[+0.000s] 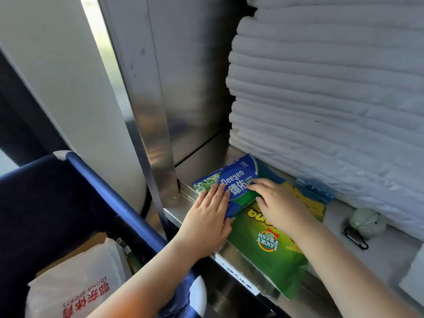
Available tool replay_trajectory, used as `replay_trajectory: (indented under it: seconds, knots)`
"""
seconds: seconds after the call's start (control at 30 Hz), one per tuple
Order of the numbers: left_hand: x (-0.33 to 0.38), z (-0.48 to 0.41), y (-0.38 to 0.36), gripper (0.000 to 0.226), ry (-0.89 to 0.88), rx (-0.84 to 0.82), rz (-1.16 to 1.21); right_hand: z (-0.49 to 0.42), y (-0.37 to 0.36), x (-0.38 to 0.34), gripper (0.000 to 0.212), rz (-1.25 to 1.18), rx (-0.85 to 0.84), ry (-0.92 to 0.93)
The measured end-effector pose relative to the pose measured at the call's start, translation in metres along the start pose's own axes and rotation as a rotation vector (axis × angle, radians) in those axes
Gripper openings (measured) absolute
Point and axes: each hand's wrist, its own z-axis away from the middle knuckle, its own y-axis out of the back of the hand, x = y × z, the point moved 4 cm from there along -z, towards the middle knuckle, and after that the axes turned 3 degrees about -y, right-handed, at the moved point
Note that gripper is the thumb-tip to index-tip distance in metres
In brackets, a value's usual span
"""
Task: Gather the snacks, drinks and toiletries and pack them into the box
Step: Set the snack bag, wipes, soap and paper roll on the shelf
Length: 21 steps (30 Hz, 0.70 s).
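A blue wipes pack (231, 182) marked "Deeyeo" lies on a green snack bag (268, 253) reading "LUCKY FRESH", on a steel shelf (202, 157). The left hand (206, 219) and right hand (277, 203) rest on the pack, fingers straight. A blue bin (110, 191) holds a white bag (75, 278) marked "EDONG SPORTS".

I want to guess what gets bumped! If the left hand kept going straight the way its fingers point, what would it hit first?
The left hand lies on the wipes pack; past it, the steel back wall probably comes first, though depth is unclear.
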Motion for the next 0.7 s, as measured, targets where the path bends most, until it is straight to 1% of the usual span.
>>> replay_trajectory:
  seconds: [0.13,0.3,0.37,0.5,0.63,0.7]
  knots:
    - [-0.011,-0.005,-0.004,0.072,0.058,-0.072,-0.047,-0.018,-0.003,-0.001,0.031,-0.030,-0.025,0.039]
    - [-0.006,-0.009,-0.003,0.075,0.038,-0.093,-0.063,-0.025,-0.005,0.009,0.023,-0.039,0.001,0.050]
    - [-0.003,-0.007,-0.002,0.072,0.017,-0.065,-0.065,-0.026,-0.006,0.013,0.024,-0.046,-0.005,0.041]
    - [0.003,0.001,0.006,0.069,-0.041,0.047,-0.147,-0.031,-0.007,0.016,0.025,-0.031,-0.022,-0.002]
    - [-0.006,0.004,0.011,0.077,0.020,0.154,-0.136,-0.037,-0.010,0.010,0.028,0.071,-0.051,0.004]
    - [-0.012,0.004,0.011,0.072,0.052,0.150,-0.162,-0.040,-0.009,0.008,0.029,0.092,-0.066,0.003]
